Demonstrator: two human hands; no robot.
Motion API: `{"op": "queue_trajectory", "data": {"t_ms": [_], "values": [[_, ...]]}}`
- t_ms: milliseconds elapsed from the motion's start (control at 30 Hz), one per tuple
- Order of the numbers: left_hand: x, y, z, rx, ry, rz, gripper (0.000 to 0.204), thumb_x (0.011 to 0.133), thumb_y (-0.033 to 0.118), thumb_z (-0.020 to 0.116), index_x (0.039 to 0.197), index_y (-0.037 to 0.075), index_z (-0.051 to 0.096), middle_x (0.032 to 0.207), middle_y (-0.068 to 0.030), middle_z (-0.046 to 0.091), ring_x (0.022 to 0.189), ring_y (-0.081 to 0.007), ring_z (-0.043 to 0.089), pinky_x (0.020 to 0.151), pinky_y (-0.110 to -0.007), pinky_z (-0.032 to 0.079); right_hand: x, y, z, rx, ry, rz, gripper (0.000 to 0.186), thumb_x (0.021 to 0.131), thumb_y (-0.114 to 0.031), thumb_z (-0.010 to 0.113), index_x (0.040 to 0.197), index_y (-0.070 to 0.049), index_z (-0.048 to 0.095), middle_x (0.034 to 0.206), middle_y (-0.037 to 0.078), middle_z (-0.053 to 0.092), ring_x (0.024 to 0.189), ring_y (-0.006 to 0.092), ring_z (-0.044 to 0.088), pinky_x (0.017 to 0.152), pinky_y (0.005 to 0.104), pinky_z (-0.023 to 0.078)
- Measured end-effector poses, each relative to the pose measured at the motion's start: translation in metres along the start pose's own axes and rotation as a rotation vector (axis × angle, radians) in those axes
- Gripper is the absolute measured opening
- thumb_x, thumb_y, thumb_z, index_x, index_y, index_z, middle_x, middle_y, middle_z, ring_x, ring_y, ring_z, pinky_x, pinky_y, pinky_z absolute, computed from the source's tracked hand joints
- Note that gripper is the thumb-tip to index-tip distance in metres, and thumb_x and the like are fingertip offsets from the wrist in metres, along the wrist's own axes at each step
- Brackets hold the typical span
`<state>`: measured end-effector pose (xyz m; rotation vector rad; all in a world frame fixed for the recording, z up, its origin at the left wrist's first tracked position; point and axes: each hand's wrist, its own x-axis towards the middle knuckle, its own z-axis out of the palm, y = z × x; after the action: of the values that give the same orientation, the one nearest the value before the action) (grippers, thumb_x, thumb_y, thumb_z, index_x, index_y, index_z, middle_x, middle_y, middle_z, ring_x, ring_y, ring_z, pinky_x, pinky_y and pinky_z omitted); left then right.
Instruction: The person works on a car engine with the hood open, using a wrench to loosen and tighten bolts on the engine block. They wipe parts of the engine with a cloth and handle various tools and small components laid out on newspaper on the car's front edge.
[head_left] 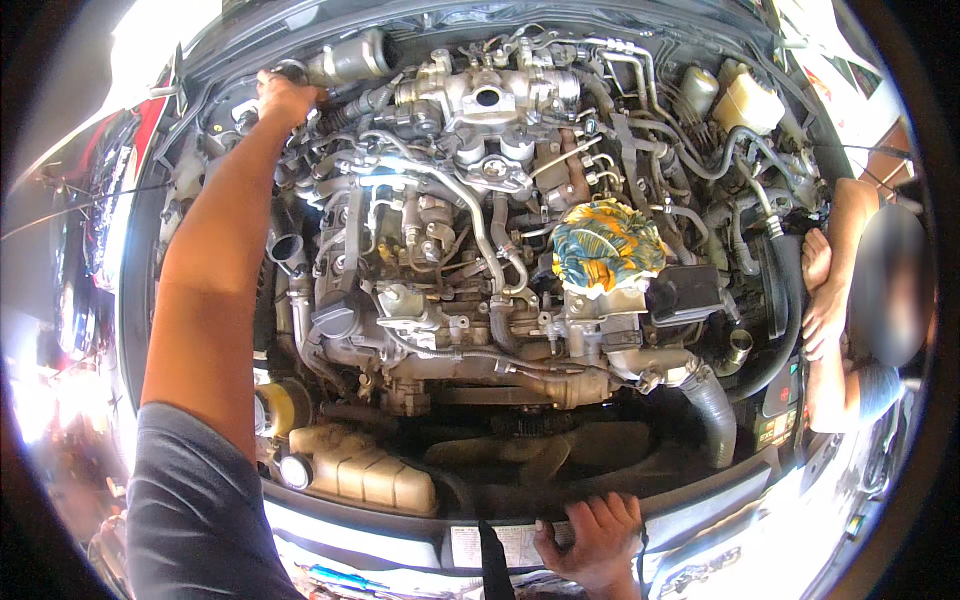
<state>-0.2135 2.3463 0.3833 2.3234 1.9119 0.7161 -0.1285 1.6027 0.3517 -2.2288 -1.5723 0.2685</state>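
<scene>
Left hand stretched to 11 o'clock of engine bay, fingers curled round dark hose fitting beside grey cylindrical housing; grasp looks firm. Right hand at 6 o'clock, fingers flat on front panel, holding nothing, bracing body. Patterned cloth plugs opening at 3 o'clock of engine. Co-worker's hand rests on right edge. Judged step: working fitting at rear corner. Next move calls for steady twist or pull, wrist clear of neighbouring pipes.

Left arm stretched far forward, left hand closed; right hand spread flat.
</scene>
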Motion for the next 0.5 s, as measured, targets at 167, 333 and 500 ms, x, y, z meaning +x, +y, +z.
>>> {"op": "queue_trajectory", "data": {"t_ms": [167, 333, 500], "values": [[-0.044, 0.030, -0.030, -0.159, 0.065, 0.383, 0.111, 0.079, 0.036, 0.099, 0.156, -0.005, 0.031, 0.156, -0.0362, 0.055, 0.145, -0.0509, 0.058, 0.122, -0.050, 0.050, 0.005, -0.002, 0.000, -0.010, 0.013, -0.011, 0.034, 0.085, -0.038, 0.085, 0.082, -0.010, 0.067, 0.073, 0.010, 0.062, 0.069, 0.0331, 0.059, 0.070, 0.0495, 0.043], [-0.105, 0.067, -0.076, -0.110, 0.105, 0.439, 0.104, 0.076, 0.038, 0.096, 0.149, -0.012, 0.039, 0.136, -0.0442, 0.066, 0.131, -0.0561, 0.067, 0.113, -0.052, 0.055, 0.003, -0.001, -0.002, 0.020, -0.019, 0.016, 0.037, 0.092, -0.046, 0.080, 0.090, -0.009, 0.072, 0.077, 0.013, 0.068, 0.078, 0.0342, 0.065, 0.078, 0.0520, 0.048], [-0.232, 0.013, -0.174, -0.093, -0.146, 0.426, 0.089, 0.074, 0.030, 0.095, 0.137, -0.017, 0.053, 0.130, -0.0375, 0.068, 0.115, -0.0479, 0.072, 0.108, -0.049, 0.057, -0.002, 0.006, 0.002, 0.047, 0.133, -0.066, 0.039, 0.096, -0.046, 0.076, 0.084, -0.009, 0.071, 0.075, 0.013, 0.069, 0.077, 0.0327, 0.066, 0.078, 0.0492, 0.049]]}}
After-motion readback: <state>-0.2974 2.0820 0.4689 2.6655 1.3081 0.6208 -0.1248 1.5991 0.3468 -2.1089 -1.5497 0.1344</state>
